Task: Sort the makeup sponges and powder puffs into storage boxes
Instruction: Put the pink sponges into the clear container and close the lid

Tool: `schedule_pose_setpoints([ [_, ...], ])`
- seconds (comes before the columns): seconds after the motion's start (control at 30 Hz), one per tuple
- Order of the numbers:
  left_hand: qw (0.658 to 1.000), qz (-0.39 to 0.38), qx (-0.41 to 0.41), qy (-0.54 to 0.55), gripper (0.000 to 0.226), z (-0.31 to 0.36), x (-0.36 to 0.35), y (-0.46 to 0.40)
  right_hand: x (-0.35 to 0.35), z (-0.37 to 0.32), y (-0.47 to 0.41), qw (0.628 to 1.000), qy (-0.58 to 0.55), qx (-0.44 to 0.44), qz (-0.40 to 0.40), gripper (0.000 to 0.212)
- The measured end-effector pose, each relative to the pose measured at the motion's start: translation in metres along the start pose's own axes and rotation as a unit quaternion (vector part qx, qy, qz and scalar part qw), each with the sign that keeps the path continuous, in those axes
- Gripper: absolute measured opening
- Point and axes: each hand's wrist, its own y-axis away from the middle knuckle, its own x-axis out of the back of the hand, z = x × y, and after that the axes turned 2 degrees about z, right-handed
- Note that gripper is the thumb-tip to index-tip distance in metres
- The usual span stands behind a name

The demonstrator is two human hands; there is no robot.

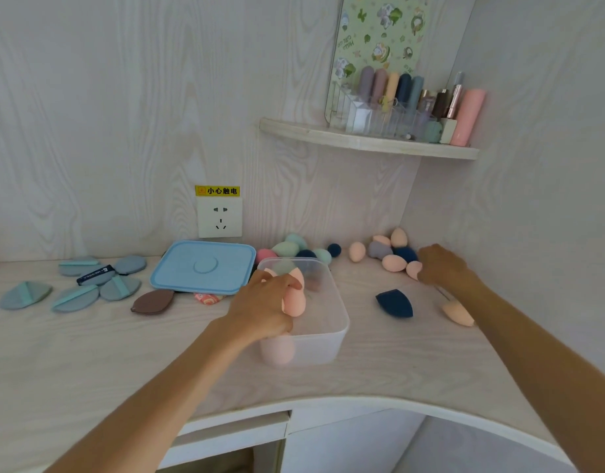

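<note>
A clear plastic storage box [331,339] stands mid-desk with one peach sponge [278,349] in its near corner. Over the box, my left hand [263,308] grips peach sponges [294,300]. To the right, my right hand [442,264] curls over a peach sponge [413,269] at the edge of a pile of peach, grey and navy sponges [393,254]. More green, pink and navy sponges [294,249] lie behind the box. A big navy sponge [395,303] and a peach one [458,314] lie on the right. Blue-grey powder puffs [89,285] and a brown puff [152,302] lie at the left.
A blue lid [203,266] lies left of the box, over a small pink packet [208,298]. A wall socket [220,217] sits behind it. A corner shelf [369,141] above holds cosmetics. The desk's curved front edge [362,402] runs below my arms.
</note>
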Motion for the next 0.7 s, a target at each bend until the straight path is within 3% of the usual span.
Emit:
schedule_pose_setpoints([
  [0.23,1.000,0.011,0.009,0.002,0.068,0.000,-0.001,0.001,-0.033,0.017,-0.010,0.993,0.026,0.044,0.102,0.035],
  [0.37,1.000,0.011,0.007,0.002,0.068,0.000,-0.001,0.001,-0.031,0.011,-0.004,0.996,0.000,0.043,0.082,0.041],
  [0.47,1.000,0.010,0.007,0.001,0.068,0.002,-0.002,0.000,-0.002,-0.013,0.014,0.971,-0.169,0.062,0.159,0.039],
  [0.53,1.000,0.012,0.007,0.004,0.069,0.003,-0.002,0.000,0.029,-0.044,0.040,0.915,-0.335,0.136,0.181,0.033],
  [0.6,1.000,0.011,0.007,0.003,0.069,0.003,-0.002,0.001,0.057,-0.075,0.073,0.882,-0.411,0.217,0.079,0.031],
  [0.63,1.000,0.013,0.006,0.002,0.068,0.002,-0.002,0.000,0.065,-0.088,0.090,0.886,-0.392,0.246,0.000,0.030],
  [0.7,1.000,0.017,0.003,0.002,0.069,0.000,-0.001,0.000,0.068,-0.109,0.114,0.920,-0.248,0.283,-0.108,0.031],
])
